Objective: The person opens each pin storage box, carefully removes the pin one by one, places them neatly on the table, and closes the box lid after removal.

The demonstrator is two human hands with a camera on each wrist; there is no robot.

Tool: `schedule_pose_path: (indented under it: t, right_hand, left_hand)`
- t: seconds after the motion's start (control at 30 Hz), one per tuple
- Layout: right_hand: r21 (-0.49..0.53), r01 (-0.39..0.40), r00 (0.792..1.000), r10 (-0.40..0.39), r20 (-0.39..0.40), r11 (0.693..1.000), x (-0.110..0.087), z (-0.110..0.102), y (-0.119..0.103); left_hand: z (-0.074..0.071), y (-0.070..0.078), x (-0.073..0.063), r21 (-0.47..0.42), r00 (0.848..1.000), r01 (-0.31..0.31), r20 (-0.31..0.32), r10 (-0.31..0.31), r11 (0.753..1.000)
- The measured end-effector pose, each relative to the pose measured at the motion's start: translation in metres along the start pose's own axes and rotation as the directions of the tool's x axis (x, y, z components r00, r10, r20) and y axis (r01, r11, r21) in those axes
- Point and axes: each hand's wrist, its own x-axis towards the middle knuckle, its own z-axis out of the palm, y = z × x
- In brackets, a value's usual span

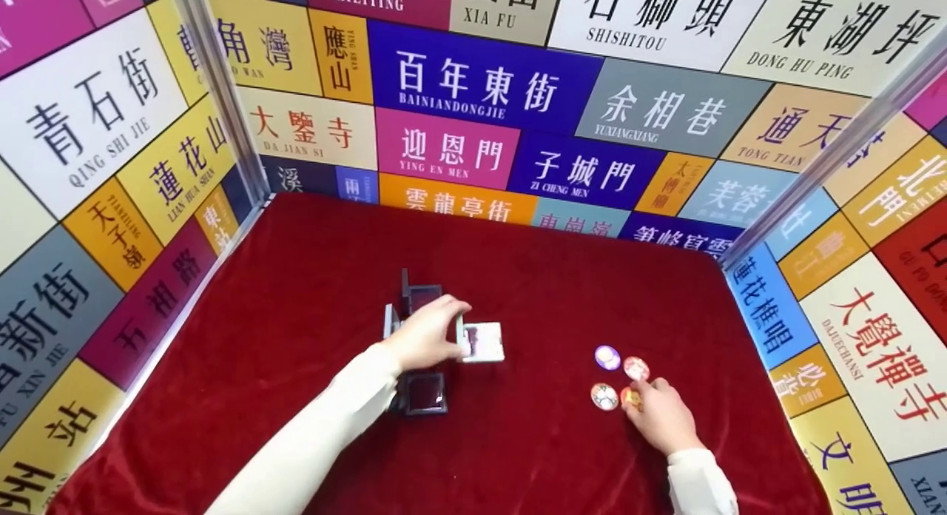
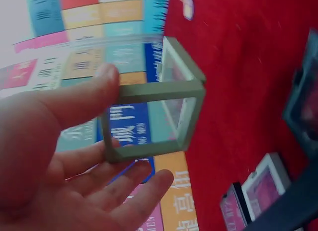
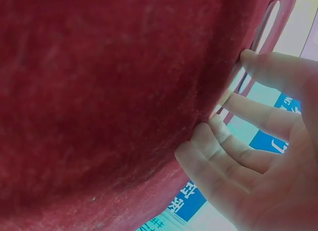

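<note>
My left hand (image 1: 422, 336) grips a small pale green hinged case (image 2: 194, 92) with clear windows, thumb on one side and fingers on the other. In the left wrist view its two halves stand apart, joined at the hinge. My right hand (image 1: 666, 417) is low over the cloth, thumb and fingertips pinching an orange-yellow disc (image 1: 630, 399), partly hidden by the fingers. Close around that disc lie a red disc (image 1: 637, 368), a purple disc (image 1: 607, 357) and an orange-rimmed disc with a black-and-white design (image 1: 604, 396).
Beside the left hand stand a dark case (image 1: 426, 394) and another dark case (image 1: 425, 294), both with raised lids, and a grey-edged case (image 1: 390, 319) partly covered by the hand. Red velvet cloth (image 1: 547, 456) covers the table. Panels of street-name signs (image 1: 481, 78) enclose it.
</note>
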Motion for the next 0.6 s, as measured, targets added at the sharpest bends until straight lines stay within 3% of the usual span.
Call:
schedule_pose_path:
  t: [0.13, 0.27, 0.6]
  right_hand:
    - [0.002, 0.014, 1.000, -0.014, -0.004, 1.000, 0.000, 0.001, 0.000]
    - [0.007, 0.016, 1.000, -0.016, -0.005, 1.000, 0.000, 0.001, -0.001]
    - [0.006, 0.006, 1.000, -0.006, -0.020, 1.000, -0.004, 0.000, 0.001]
  left_hand:
    - [0.009, -0.012, 0.017, 0.071, 0.995, 0.073, 0.061, -0.077, 0.995]
    - [0.017, -0.019, 0.026, 0.092, 0.986, 0.126, 0.097, -0.135, 0.988]
    - [0.027, -0.022, 0.031, 0.128, 0.980, 0.150, 0.114, -0.164, 0.980]
